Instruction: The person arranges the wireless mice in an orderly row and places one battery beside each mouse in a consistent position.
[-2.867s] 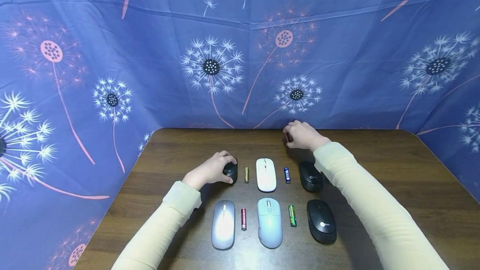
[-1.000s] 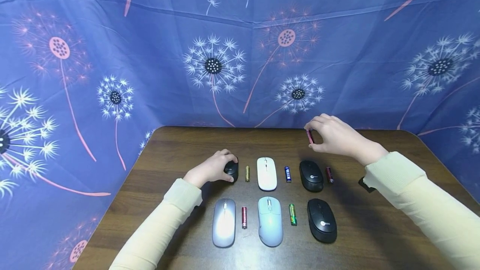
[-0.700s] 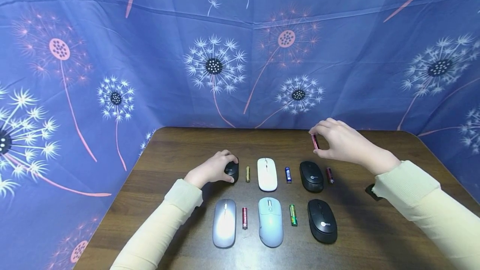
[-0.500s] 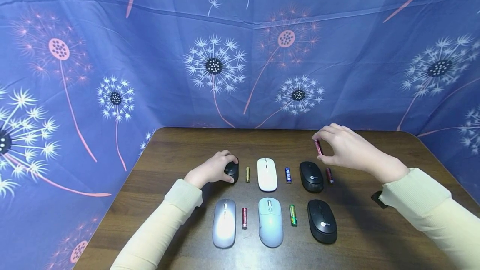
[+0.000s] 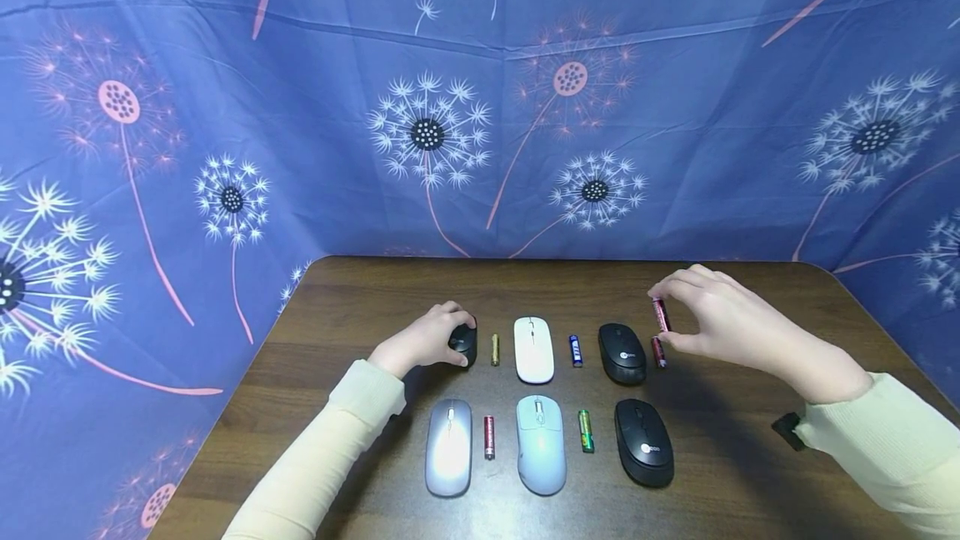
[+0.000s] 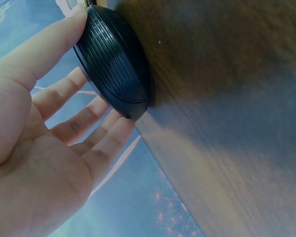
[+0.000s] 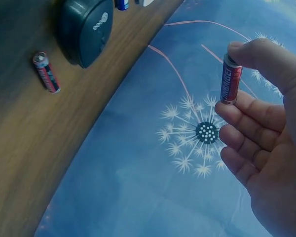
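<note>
My left hand (image 5: 427, 338) grips a small black mouse (image 5: 465, 342) at the left end of the back row; in the left wrist view its thumb and fingertips hold the ribbed mouse (image 6: 116, 61) at its edges. My right hand (image 5: 723, 319) pinches a red battery (image 5: 660, 314) end to end between thumb and a fingertip, shown raised off the table in the right wrist view, where the battery (image 7: 231, 79) has a dark lettered label. Just below it in the head view lies another red battery (image 5: 658, 352), to the right of a black mouse (image 5: 622, 353).
Across the back row lie a gold battery (image 5: 495, 350), white mouse (image 5: 533, 349) and blue battery (image 5: 575, 351). The front row has a grey mouse (image 5: 448, 448), red battery (image 5: 489, 437), light blue mouse (image 5: 541, 445), green battery (image 5: 586, 431) and black mouse (image 5: 644, 443).
The right hand has carried the red battery from near the table's back edge rightward and closer to me, over to the other red battery. The left hand has stayed on its mouse.
</note>
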